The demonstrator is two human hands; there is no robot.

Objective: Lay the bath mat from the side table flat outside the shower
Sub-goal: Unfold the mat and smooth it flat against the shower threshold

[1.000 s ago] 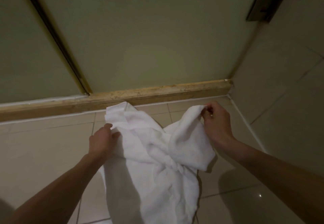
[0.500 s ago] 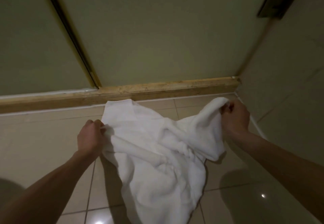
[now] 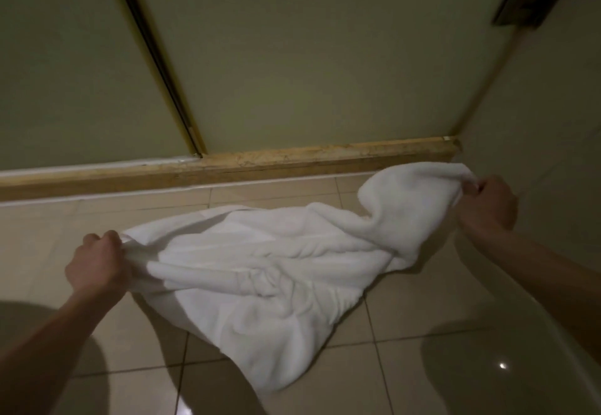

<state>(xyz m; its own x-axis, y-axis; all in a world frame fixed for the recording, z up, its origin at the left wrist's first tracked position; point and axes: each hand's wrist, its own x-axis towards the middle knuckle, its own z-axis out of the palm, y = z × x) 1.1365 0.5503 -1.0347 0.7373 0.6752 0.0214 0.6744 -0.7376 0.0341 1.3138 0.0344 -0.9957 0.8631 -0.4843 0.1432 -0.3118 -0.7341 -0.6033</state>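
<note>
A white terry bath mat (image 3: 276, 271) hangs crumpled and stretched between my two hands, just above the tiled floor in front of the shower. My left hand (image 3: 96, 265) grips its left corner in a closed fist. My right hand (image 3: 487, 203) pinches the right corner, held higher and close to the side wall. The mat's lower part sags down and trails toward me onto the tiles. Folds and wrinkles run across its middle.
The frosted shower door (image 3: 309, 57) stands shut behind a raised stone threshold (image 3: 292, 162). A side wall (image 3: 553, 105) closes in on the right. Beige glossy floor tiles (image 3: 422, 310) lie under the mat, with shadows of my arms on them.
My hands have moved apart, left hand leftward and right hand toward the side wall, pulling the mat wider and lower over the floor.
</note>
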